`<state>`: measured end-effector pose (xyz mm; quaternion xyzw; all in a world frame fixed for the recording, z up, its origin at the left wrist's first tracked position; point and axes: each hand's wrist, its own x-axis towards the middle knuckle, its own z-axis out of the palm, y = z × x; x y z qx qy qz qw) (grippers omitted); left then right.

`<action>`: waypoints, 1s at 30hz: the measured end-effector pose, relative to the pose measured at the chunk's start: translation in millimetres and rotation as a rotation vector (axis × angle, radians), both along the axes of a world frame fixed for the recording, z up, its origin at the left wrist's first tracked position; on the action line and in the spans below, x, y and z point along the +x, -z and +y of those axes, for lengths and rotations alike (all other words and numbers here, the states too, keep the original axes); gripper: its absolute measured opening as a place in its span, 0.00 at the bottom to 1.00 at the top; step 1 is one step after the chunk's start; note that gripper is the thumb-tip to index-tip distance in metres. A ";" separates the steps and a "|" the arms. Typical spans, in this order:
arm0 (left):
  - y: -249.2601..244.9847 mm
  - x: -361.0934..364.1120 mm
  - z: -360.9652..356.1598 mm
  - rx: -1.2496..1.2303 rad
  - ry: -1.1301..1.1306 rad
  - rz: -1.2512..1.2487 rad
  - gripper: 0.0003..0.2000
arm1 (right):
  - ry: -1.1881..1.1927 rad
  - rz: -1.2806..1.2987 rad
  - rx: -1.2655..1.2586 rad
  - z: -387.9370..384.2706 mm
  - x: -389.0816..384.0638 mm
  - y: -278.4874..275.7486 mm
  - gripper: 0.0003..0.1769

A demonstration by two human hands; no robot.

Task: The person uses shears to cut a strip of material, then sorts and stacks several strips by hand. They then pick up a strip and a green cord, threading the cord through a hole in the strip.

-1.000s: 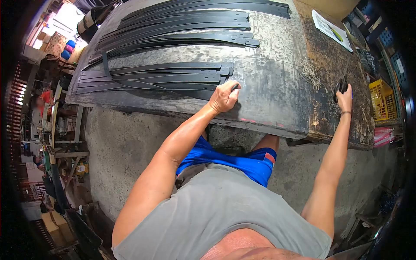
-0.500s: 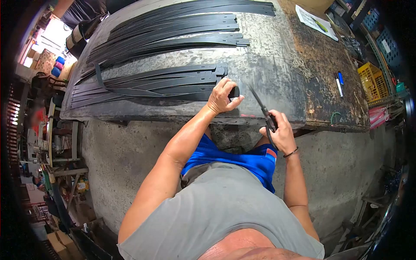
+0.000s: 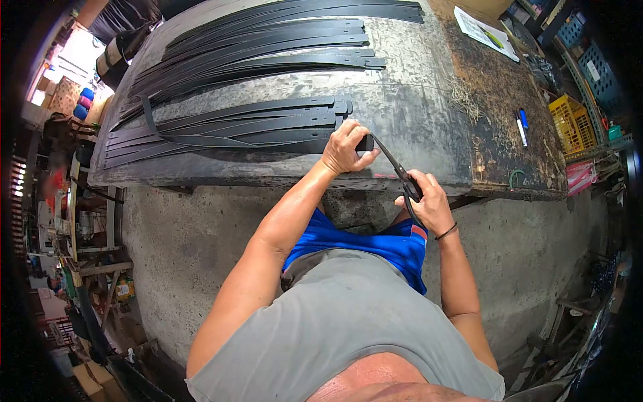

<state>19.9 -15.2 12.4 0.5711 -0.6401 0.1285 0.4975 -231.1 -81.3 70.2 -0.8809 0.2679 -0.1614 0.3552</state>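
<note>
My left hand point(image 3: 347, 147) is closed on the end of a black strap point(image 3: 366, 143), just over the table's near edge. The strap's dark tip sticks out between thumb and fingers. In my right hand point(image 3: 430, 199) is a pair of black scissors point(image 3: 404, 175), its fingers round the handles. The blades point up and left, with their tips right at the strap's end. Left of my left hand lies a fanned pile of black straps point(image 3: 268, 126), with slots near their squared ends. One strap loops up at the pile's left side.
More bundles of black straps point(image 3: 268, 47) lie farther back on the worn table point(image 3: 429, 114). To the right are a tangle of thread point(image 3: 467, 100), a blue marker point(image 3: 524, 118), a white pen point(image 3: 521, 132) and paper point(image 3: 483, 32). A yellow crate point(image 3: 571, 125) stands past the right edge.
The scissors have moved left and their blade tips have reached the strap's end at my left hand. My left hand stays almost in place.
</note>
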 end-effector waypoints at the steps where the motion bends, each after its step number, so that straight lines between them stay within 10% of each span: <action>1: 0.8 -0.2 0.3 0.001 0.001 0.002 0.19 | 0.001 0.002 0.001 0.1 -0.3 0.2 0.34; 30: 0.7 -1.8 -0.8 0.005 -0.013 -0.067 0.21 | -0.033 -0.060 0.089 4.1 -8.9 1.6 0.34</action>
